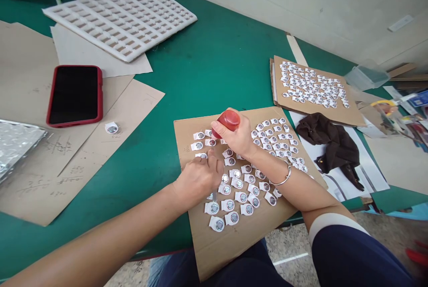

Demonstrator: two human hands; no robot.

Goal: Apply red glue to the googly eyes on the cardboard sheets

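My right hand (pixel 239 137) is wrapped around a red squeeze bottle (pixel 229 122), tipped downward over a cardboard sheet (pixel 214 251). Rows of small white tabs with round metallic discs (pixel 217 223) lie on that sheet. Just below the bottle, my left hand (pixel 202 175) is closed with its fingers bent low over the tabs. A thin greyish strip shows beneath its fingers, but what they grip is too hidden to name. Part of the sheet overhangs the table's near edge, above my lap.
On the green table (pixel 207 68) lie a white slotted tray (pixel 133 15), a phone in a red case (pixel 76 95) and one loose tab (pixel 112 128) on cardboard. To the right are a second loaded cardboard sheet (pixel 314 111), brown cloth (pixel 334 140) and a clear container (pixel 366 75).
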